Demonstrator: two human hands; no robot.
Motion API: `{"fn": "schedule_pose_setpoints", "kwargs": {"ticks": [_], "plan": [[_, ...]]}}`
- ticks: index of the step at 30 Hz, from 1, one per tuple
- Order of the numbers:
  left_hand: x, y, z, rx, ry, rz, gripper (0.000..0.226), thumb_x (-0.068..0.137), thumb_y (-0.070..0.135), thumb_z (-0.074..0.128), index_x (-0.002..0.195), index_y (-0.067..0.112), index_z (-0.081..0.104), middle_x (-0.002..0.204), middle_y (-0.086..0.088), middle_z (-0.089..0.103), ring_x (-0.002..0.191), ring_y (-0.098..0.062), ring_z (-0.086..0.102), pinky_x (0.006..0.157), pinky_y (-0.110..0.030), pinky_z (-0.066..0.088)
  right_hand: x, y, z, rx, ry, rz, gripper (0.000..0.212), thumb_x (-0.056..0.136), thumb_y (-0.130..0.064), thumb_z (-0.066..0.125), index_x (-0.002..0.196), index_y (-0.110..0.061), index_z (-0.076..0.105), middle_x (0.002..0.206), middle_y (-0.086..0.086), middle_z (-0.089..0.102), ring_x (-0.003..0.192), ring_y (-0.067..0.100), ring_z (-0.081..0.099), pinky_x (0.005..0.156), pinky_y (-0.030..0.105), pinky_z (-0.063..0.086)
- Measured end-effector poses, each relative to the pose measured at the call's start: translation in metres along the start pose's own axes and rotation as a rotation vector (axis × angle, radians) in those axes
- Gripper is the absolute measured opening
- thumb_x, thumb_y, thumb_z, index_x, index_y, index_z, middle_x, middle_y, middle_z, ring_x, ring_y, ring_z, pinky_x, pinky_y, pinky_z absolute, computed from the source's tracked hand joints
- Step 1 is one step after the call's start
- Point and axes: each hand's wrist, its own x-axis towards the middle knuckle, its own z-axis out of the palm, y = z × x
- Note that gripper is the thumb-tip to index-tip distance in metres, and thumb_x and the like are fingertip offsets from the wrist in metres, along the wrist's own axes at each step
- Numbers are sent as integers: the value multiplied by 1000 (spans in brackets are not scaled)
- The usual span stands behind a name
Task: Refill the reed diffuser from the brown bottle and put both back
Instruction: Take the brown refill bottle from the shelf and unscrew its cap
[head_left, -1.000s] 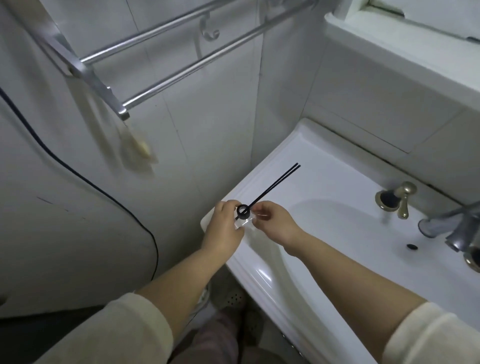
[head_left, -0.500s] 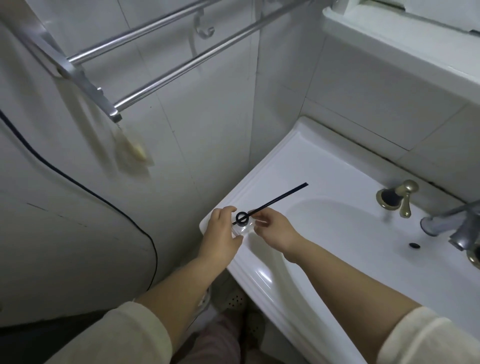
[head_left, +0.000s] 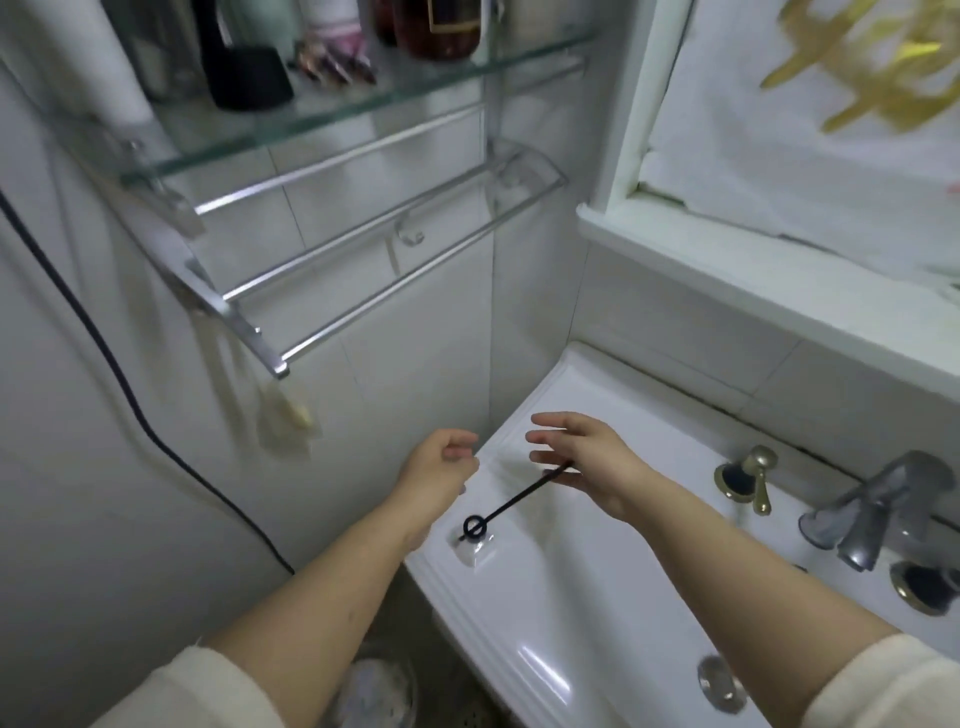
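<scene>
The reed diffuser (head_left: 475, 543), a small clear glass bottle with a black ring collar and black reeds (head_left: 519, 499) leaning to the right, stands on the left corner of the white sink rim (head_left: 519, 639). My left hand (head_left: 441, 470) hovers above and left of it with fingers loosely curled, holding nothing. My right hand (head_left: 582, 460) is raised above the reed tips, fingers spread, empty. The brown bottle (head_left: 441, 28) stands on the glass shelf (head_left: 311, 119) at the top, only its lower part visible.
Chrome towel rails (head_left: 363, 280) hang below the glass shelf. A black container (head_left: 247, 78) and other toiletries share the shelf. Taps (head_left: 748, 480) and a chrome spout (head_left: 872, 514) sit at the sink's back. A black cable (head_left: 104, 353) runs down the left wall.
Both hands have let go of the diffuser, which now stands alone on the sink rim, and have lifted upward. The view has tilted up, revealing the glass shelf and brown bottle.
</scene>
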Motion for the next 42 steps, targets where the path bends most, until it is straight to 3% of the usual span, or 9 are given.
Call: {"fn": "schedule_pose_setpoints", "kwargs": {"ticks": [8,12,19,22,25,31,35,39,42], "plan": [[-19,122,6,-122,-10,202,23,93,6,51,113,10,62,88,-3,62,81,-15,61,67,-25,50,-22,-96,-16,85,17,-203,25,97,-8,53,119,-13,62,106,5,69,92,22,66,89,37,54],[-29,187,-1,-108,27,337,23,92,6,49,109,12,63,98,-7,64,79,-14,63,67,-26,50,-34,-153,-11,114,-28,-339,23,95,-4,56,115,-11,63,100,6,71,88,22,68,79,32,54],[-54,280,-19,-83,121,636,19,90,5,52,100,16,63,88,0,64,77,-11,64,66,-23,54,-58,-239,10,179,-74,-570,15,91,1,58,99,-10,64,96,12,70,81,21,66,89,36,53],[-47,314,-35,-49,250,760,21,89,6,54,94,24,63,91,3,63,90,-17,65,79,-34,57,-53,-276,17,190,-51,-635,15,90,3,60,97,-10,64,94,14,67,85,24,64,91,37,55],[-33,336,-52,-44,414,756,26,85,8,53,103,25,62,95,5,61,97,-19,64,89,-45,55,-43,-304,22,198,-33,-667,16,91,5,57,96,-9,63,90,12,63,84,23,61,91,38,55],[-1,355,-68,-55,647,680,40,84,10,53,122,19,54,118,-7,57,99,-20,59,93,-41,51,-7,-346,28,32,60,-728,24,95,-1,50,117,-6,60,105,11,62,89,22,61,88,35,55],[11,362,-69,-68,657,645,40,88,15,51,128,16,49,125,-8,53,101,-20,55,98,-41,47,13,-362,30,-89,110,-715,36,97,-5,42,131,-11,52,117,10,58,96,23,60,91,37,55],[24,367,-69,-101,628,635,38,93,31,42,128,19,50,126,-7,58,110,-22,57,102,-46,44,23,-371,32,-99,24,-654,38,101,-11,35,137,-13,46,98,3,54,89,19,54,91,37,51],[28,370,-69,-126,594,650,33,98,30,40,125,19,54,120,-4,63,105,-20,59,97,-39,46,25,-371,37,-128,-36,-666,39,103,-17,36,142,-15,44,112,7,59,102,22,57,91,37,49]]}}
